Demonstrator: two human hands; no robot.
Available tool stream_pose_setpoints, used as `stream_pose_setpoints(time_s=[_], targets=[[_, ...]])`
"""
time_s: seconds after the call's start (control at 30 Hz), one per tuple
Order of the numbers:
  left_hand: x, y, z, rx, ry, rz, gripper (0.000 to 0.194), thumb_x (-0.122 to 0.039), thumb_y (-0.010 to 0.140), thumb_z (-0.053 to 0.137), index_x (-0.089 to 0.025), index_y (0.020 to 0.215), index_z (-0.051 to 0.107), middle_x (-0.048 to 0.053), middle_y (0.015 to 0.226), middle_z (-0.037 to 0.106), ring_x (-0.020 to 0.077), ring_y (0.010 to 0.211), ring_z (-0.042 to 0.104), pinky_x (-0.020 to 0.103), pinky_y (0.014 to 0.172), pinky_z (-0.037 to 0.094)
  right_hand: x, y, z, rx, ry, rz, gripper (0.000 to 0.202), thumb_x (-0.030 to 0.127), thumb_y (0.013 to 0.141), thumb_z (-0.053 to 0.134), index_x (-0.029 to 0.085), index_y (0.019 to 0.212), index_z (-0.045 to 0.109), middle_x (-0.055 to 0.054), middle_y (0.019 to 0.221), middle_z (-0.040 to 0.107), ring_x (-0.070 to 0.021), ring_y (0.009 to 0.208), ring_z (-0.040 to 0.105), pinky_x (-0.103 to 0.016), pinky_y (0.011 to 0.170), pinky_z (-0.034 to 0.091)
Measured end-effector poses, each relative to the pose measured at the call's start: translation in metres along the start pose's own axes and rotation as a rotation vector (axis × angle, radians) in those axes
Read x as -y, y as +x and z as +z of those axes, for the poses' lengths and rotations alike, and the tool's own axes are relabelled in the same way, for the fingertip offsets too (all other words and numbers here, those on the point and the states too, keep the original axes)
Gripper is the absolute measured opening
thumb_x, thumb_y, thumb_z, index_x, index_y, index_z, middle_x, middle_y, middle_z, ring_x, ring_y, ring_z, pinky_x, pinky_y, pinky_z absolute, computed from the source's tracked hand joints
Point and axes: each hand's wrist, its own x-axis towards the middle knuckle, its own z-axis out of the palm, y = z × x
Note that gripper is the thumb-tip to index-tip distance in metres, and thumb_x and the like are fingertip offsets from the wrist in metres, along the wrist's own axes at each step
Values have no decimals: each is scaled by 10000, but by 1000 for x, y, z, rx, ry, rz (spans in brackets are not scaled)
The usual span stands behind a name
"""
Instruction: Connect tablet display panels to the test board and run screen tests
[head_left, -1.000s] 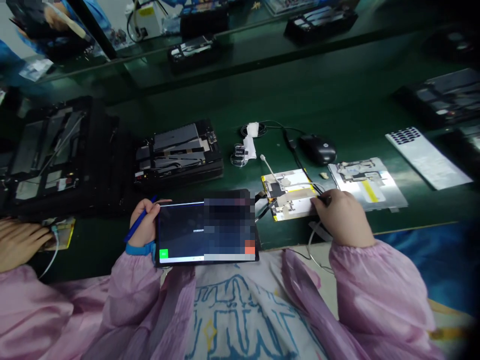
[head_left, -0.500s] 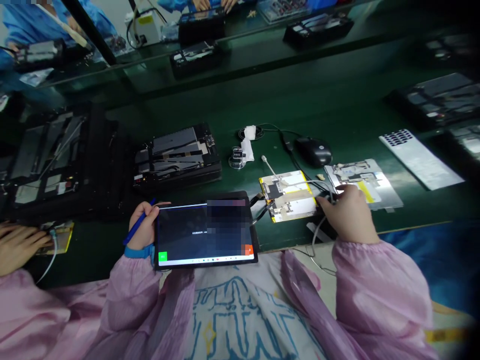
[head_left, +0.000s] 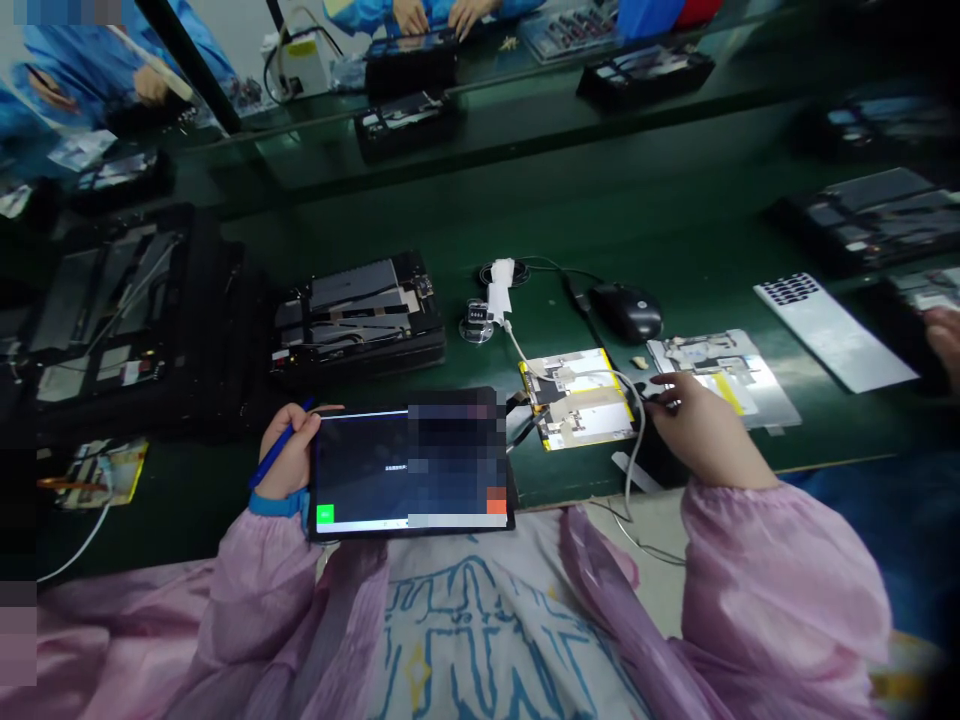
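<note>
My left hand grips the left edge of a tablet screen, which is lit with a dark page. A blue pen is also tucked in that hand. Dark ribbon leads run from the screen to a yellow-edged board lying flat on the bench. Right of this board, my right hand pinches the end of a black cable; its tip is partly hidden by the fingers. A white cable crosses the board and hangs over the bench edge.
A black mouse and a silver panel lie beyond my right hand. A white strip is farther right. Stacked black device housings stand at left. A small counter sits mid-bench. Co-workers' hands are across the bench.
My right hand has shifted slightly right, its fingers now pinched at the black cable's end. The white cable's tip has swung up and left. The neighbour's hand at left is no longer visible.
</note>
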Motion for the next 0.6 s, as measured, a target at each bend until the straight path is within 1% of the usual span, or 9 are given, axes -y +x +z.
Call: stream_pose_setpoints(time_s=[0.1, 0.17, 0.2, 0.27, 0.33, 0.37, 0.43, 0.53, 0.6], targets=[[0, -1, 0, -2, -7, -11, 469, -254, 594, 781, -208, 647, 317, 49, 788, 735, 210, 631, 675, 305, 580, 530, -4, 8, -10, -25, -9, 14, 108, 151, 756, 484, 234, 710, 536, -91, 627, 558, -230, 556, 492, -383, 559, 365], [0, -1, 0, -2, -6, -14, 464, -251, 597, 777, -209, 649, 318, 44, 783, 733, 205, 627, 673, 300, 578, 529, -3, 13, -26, -55, -18, 31, 129, 182, 769, 484, 241, 660, 516, -84, 610, 554, -213, 522, 472, -374, 537, 352], [0, -2, 0, -3, -3, -13, 459, -251, 601, 773, -209, 649, 319, 41, 783, 732, 202, 626, 671, 297, 576, 527, 0, 15, -36, -58, 0, 57, 128, 227, 789, 497, 242, 665, 525, -76, 598, 553, -204, 501, 464, -364, 516, 348], [0, -2, 1, -5, 5, -5, 445, -251, 612, 764, -207, 647, 323, 37, 786, 732, 195, 626, 666, 290, 576, 523, 12, 16, -54, 3, 125, 130, 156, 361, 820, 537, 238, 728, 570, -49, 571, 547, -182, 468, 460, -330, 466, 340], [0, -2, 1, -13, 14, 5, 432, -251, 617, 755, -204, 642, 326, 35, 784, 732, 190, 627, 663, 283, 576, 516, 34, 12, -64, 152, 373, 188, 256, 484, 790, 600, 228, 807, 593, -20, 563, 538, -154, 462, 468, -294, 430, 345], [0, -2, 1, -16, 19, 9, 430, -250, 616, 753, -203, 639, 327, 35, 782, 733, 189, 625, 662, 279, 576, 512, 48, 8, -64, 242, 509, 194, 307, 513, 753, 642, 219, 824, 587, -9, 576, 541, -135, 460, 469, -277, 420, 354], [0, -1, 2, -17, 25, 16, 435, -245, 612, 755, -202, 635, 323, 36, 779, 735, 187, 625, 662, 274, 582, 509, 76, -3, -54, 413, 741, 187, 394, 534, 699, 703, 205, 856, 554, -2, 640, 577, -109, 476, 496, -256, 431, 408], [0, 0, 2, -14, 24, 17, 454, -245, 605, 767, -200, 632, 316, 34, 780, 739, 186, 635, 669, 275, 602, 517, 111, -22, -24, 704, 963, 216, 448, 524, 664, 751, 193, 869, 528, -5, 705, 622, -93, 493, 539, -236, 440, 462], [0, 0, 3, -24, 21, 20, 466, -251, 593, 778, -197, 630, 316, 35, 775, 741, 187, 631, 672, 278, 603, 522, 121, -33, -5, 819, 1085, 233, 458, 500, 626, 791, 189, 828, 523, 8, 713, 621, -90, 521, 574, -246, 492, 522]])
